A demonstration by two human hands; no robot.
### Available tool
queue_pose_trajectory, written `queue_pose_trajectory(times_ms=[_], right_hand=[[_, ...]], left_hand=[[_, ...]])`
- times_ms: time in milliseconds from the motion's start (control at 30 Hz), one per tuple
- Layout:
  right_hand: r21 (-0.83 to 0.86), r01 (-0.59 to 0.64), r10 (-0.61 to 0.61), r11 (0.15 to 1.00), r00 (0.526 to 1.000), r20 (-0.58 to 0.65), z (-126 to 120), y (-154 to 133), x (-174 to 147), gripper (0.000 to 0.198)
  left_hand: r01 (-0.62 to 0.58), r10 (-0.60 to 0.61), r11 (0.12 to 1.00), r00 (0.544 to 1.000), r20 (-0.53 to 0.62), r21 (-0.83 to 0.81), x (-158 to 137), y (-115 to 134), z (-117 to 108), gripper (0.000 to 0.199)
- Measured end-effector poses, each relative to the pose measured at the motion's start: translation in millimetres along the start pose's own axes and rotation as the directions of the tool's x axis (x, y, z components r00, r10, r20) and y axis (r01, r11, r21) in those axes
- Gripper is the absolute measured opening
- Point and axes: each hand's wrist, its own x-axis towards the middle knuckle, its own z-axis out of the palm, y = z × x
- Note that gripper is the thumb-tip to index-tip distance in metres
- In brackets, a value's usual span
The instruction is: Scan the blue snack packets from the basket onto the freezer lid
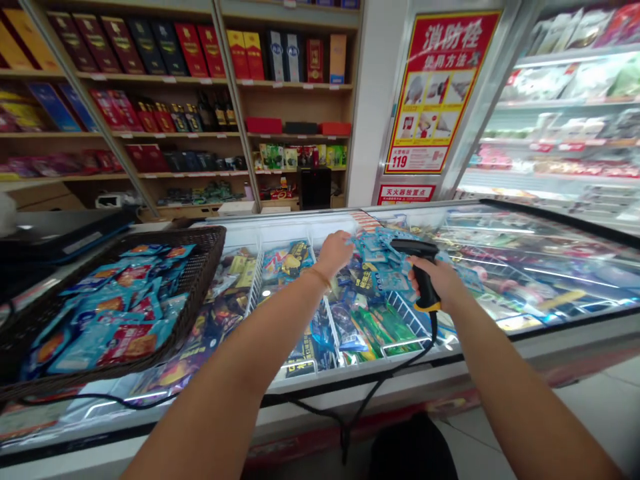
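Note:
My right hand (434, 283) is wrapped around a black and yellow barcode scanner (426, 293), its head pointing left over the chest freezer. A black cable (434, 330) runs down from the scanner's handle. My left hand (336, 252) reaches into the freezer with its fingers curled. Its fingertips are at the left edge of a heap of light blue packets (375, 248); whatever they grip is hidden. Below the scanner, green packets (387, 327) lie in a white wire basket (333, 330). Dark packets with yellow print (367, 279) lie between my hands.
A brown wicker basket (216, 250) full of blue and red packets stands on the freezer's left side. The sliding glass lid (545, 260) covers the right part. Shelves with boxes (295, 83) and a red fire-hydrant sign (443, 93) are behind. The cable hangs over the front edge.

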Motion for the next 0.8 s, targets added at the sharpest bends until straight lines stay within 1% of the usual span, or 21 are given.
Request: queue_pose_trajectory(times_ms=[133, 200, 300, 367, 433, 533, 600, 667, 733, 767, 800], right_hand=[[0.019, -0.005, 0.003, 1.000, 0.989, 0.148, 54, 0, -7, 0.018], [0.013, -0.006, 0.003, 1.000, 0.977, 0.211, 80, 0, -9, 0.019], [-0.002, -0.005, 0.006, 1.000, 0.956, 0.292, 114, 2, -10, 0.020], [0.007, -0.002, 0.000, 1.000, 0.941, 0.338, 131, 6, -9, 0.022], [0.030, -0.003, -0.008, 1.000, 0.929, 0.370, 145, 13, -8, 0.023], [0.015, -0.010, 0.004, 1.000, 0.927, 0.376, 157, 28, -8, 0.024], [-0.025, -0.013, 0.022, 1.000, 0.925, 0.380, 159, 37, -9, 0.024], [-0.051, -0.018, 0.037, 0.999, 0.922, 0.387, 155, 42, -10, 0.027], [-0.058, -0.027, 0.047, 0.998, 0.921, 0.386, 150, 44, -9, 0.028], [-0.058, -0.027, 0.048, 0.998, 0.922, 0.384, 148, 44, -9, 0.029], [-0.058, -0.025, 0.045, 0.998, 0.922, 0.385, 146, 43, -9, 0.029]], left_hand=[[0.061, -0.049, 0.994, 0.989, -0.136, 0.087, -7, -45, -88, 0.029], [0.099, -0.068, 0.985, 0.975, -0.209, 0.140, -15, -69, -134, 0.026], [0.184, -0.108, 0.955, 0.946, -0.305, 0.231, -31, -105, -197, 0.028], [0.264, -0.145, 0.908, 0.926, -0.349, 0.324, -43, -127, -233, 0.031], [0.348, -0.162, 0.819, 0.903, -0.398, 0.456, -58, -149, -262, 0.035], [0.482, -0.153, 0.624, 0.848, -0.508, 0.615, -80, -179, -290, 0.041], [0.578, -0.188, 0.526, 0.795, -0.577, 0.624, -91, -196, -298, 0.042], [0.658, -0.250, 0.486, 0.735, -0.630, 0.575, -98, -209, -298, 0.043], [0.705, -0.290, 0.477, 0.689, -0.664, 0.524, -100, -216, -294, 0.046], [0.717, -0.301, 0.475, 0.677, -0.672, 0.509, -99, -216, -291, 0.047], [0.721, -0.307, 0.473, 0.673, -0.673, 0.506, -98, -215, -289, 0.047]])
